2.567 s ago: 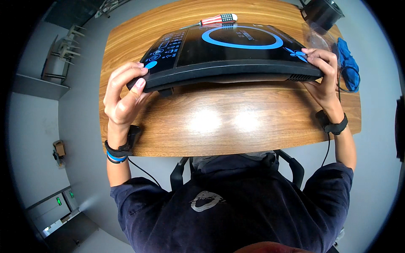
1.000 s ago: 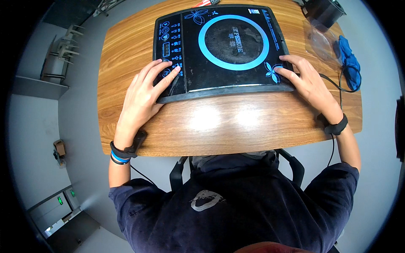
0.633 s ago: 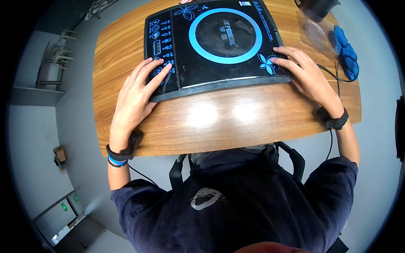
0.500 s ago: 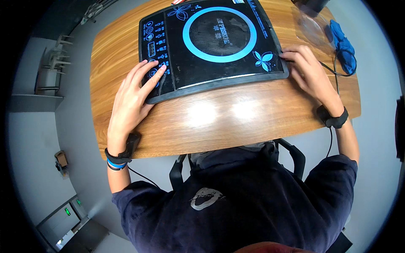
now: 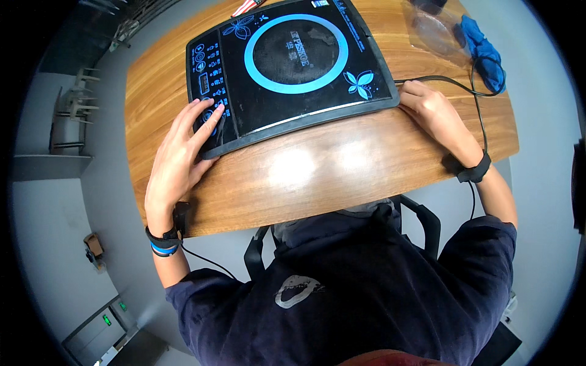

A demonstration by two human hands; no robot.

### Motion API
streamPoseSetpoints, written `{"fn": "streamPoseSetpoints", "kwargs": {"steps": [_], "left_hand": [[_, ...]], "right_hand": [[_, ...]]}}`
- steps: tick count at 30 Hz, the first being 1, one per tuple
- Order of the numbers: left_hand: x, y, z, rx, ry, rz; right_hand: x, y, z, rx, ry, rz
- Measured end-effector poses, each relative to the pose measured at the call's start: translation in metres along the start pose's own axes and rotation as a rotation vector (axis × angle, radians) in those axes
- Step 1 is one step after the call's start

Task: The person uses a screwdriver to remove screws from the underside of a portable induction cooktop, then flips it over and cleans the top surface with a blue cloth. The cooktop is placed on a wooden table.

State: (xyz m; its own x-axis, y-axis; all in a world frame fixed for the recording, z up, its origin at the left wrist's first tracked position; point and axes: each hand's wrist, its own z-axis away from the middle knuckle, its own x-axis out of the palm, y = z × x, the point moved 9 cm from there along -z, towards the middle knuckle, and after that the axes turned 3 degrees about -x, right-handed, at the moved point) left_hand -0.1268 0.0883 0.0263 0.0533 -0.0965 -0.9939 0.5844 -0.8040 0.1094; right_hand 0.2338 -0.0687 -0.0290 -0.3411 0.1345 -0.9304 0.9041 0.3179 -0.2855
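A black induction cooktop [image 5: 262, 107] with a blue ring and flower prints lies on the wooden table [image 5: 293, 195], turned a little askew. My left hand [image 5: 171, 158] grips its near left corner. The fingertips rest on the control panel [image 5: 207, 79], while the thumb is at the near edge, partly hidden. At the near right corner is my right hand [image 5: 433, 119], its bent fingers closed against the cooktop's side. What the fingertips do under the rim is hidden.
A black power cord [image 5: 439, 78] runs from behind the cooktop's right side to the right part of the table. There, a blue cloth [image 5: 483, 58] lies beside a clear plastic container [image 5: 436, 35]. A red-and-white striped item [image 5: 246, 7] sits beyond the cooktop.
The cooktop has shifted left and turned slightly, with both hands moving along. My right fingers are now more curled and nearer its near right corner; more of the cord shows.
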Motion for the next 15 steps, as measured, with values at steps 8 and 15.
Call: {"fn": "streamPoseSetpoints", "kwargs": {"steps": [8, 15], "left_hand": [[-0.006, -0.012, -0.001, 0.015, -0.061, 0.120], [-0.007, -0.046, -0.030, -0.106, 0.142, 0.242]], "right_hand": [[-0.022, 0.009, -0.007, 0.011, -0.235, -0.098], [-0.085, 0.139, -0.016, 0.319, 0.206, -0.110]]}}
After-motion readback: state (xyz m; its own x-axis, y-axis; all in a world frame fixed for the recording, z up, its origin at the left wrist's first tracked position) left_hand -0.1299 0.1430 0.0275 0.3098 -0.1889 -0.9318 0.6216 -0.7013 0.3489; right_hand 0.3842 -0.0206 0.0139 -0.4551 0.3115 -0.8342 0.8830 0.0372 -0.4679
